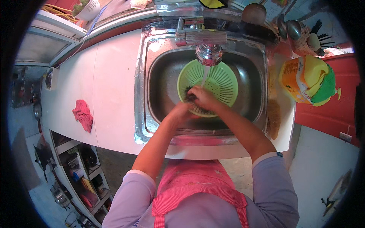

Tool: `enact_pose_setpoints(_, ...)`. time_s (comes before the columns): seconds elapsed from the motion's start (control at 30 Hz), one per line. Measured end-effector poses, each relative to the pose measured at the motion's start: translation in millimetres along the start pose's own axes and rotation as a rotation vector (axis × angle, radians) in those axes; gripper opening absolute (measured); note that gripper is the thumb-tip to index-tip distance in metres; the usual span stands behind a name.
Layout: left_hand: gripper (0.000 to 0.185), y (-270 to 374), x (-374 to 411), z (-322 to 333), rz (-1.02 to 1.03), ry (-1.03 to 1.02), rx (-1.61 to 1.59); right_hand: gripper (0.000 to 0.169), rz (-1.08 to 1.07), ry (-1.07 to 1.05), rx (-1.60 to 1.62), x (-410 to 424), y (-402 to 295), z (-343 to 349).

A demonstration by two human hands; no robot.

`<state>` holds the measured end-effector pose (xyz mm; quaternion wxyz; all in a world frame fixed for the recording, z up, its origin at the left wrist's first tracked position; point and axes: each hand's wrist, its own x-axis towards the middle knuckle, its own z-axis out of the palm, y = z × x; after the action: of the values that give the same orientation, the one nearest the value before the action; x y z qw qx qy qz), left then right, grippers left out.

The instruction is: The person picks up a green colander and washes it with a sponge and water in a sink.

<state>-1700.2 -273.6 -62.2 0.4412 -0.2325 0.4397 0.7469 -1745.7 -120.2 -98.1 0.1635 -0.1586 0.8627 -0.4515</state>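
A light green plastic colander [226, 98] sits in the stainless steel sink [248, 111], under the faucet [209, 54]. A stream of water [205, 75] falls from the faucet towards my right hand [202, 97]. My right hand is closed on a dark, bristly object [189, 92] over the left part of the colander; what it is exactly cannot be made out. My left hand [183, 110] is at the colander's near left rim, just below the right hand. Its fingers are blurred and partly hidden, so its grip does not show.
A pink cloth [83, 115] lies on the white countertop [114, 85] at left. On the sink's right stands a yellow jug [302, 79] with a green cloth [325, 85] over it. Ladles [293, 29] and a utensil basket [303, 42] are at the back right.
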Motion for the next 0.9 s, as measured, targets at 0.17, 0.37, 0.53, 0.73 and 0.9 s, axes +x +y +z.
enact_pose_setpoints(0.17, 0.047, 4, -9, 22, 0.046, -0.084, -0.032, 0.015, 0.198, 0.498, -0.246, 24, 26, -13)
enact_pose_setpoints(0.37, 0.045, -16, -3, 16, -0.116, -0.031, -0.166, 0.033, 0.133, 0.361, 0.358, 31, -1, 10)
enact_pose_setpoints(0.53, 0.046, -25, 6, 28, -0.039, -0.117, -0.153, 0.035, 0.246, 0.208, 0.157, 13, -7, -2)
enact_pose_setpoints(0.73, 0.065, 42, -10, -7, 0.529, 0.529, 1.166, 0.042, 0.251, -0.147, 0.424, -46, -38, -78)
enact_pose_setpoints(0.9, 0.07, 78, -42, 3, 0.841, 0.707, 1.601, 0.043, 0.53, 0.08, 0.496, -122, 19, -138)
